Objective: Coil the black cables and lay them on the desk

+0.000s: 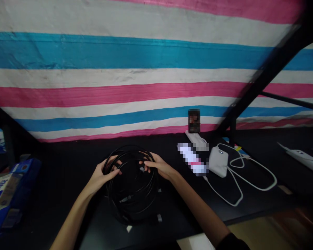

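Observation:
A coil of black cable (131,184) lies looped on the dark table (67,166) in front of me. My left hand (104,173) grips the coil's left side, fingers wrapped round several strands. My right hand (158,166) holds the coil's upper right side, fingers closed over the strands. Small white tags (159,218) hang on the cable near its lower edge.
A white power adapter (219,161) with a white cord (250,177) lies to the right, next to a blurred white-pink object (193,159) and a small dark phone (193,121) propped at the striped tarp (120,69). Blue boxes (7,191) sit at left. A black metal frame (263,73) slants at right.

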Motion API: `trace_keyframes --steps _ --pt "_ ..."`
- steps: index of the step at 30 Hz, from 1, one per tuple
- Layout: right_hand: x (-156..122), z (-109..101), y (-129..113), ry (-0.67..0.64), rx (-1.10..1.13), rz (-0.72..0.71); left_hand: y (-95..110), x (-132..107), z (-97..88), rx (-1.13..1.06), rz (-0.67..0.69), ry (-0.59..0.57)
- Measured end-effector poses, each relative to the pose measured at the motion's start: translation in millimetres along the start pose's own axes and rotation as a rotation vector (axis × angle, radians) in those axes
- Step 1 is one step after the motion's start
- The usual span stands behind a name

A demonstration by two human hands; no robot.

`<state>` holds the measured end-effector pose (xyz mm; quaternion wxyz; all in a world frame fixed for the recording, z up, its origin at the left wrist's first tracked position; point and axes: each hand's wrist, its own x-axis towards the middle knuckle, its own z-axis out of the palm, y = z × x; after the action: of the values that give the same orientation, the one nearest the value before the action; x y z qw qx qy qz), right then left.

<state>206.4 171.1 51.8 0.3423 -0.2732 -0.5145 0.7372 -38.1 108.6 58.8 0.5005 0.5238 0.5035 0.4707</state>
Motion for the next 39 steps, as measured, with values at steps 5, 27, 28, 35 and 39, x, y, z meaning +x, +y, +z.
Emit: trace_keyframes --steps 5,27,28,35,39 --pt "-0.1 0.5 -0.1 -0.002 0.011 0.033 -1.3 3.5 4.2 0.071 0.022 0.089" --pt "0.7 1.0 1.8 -0.057 0.039 0.068 -11.1 7.9 5.6 0.174 0.17 0.3" --pt "1.1 1.6 2.3 -0.037 0.021 0.062 -10.4 8.3 5.9 0.178 0.183 0.323" --pt "5.2 4.5 8.9 0.102 -0.158 0.004 -0.5 -0.6 7.5 0.52 0.62 0.553" --pt "6.3 5.1 13.5 0.185 -0.354 -0.054 1.0 -7.4 18.1 0.55 0.57 0.303"
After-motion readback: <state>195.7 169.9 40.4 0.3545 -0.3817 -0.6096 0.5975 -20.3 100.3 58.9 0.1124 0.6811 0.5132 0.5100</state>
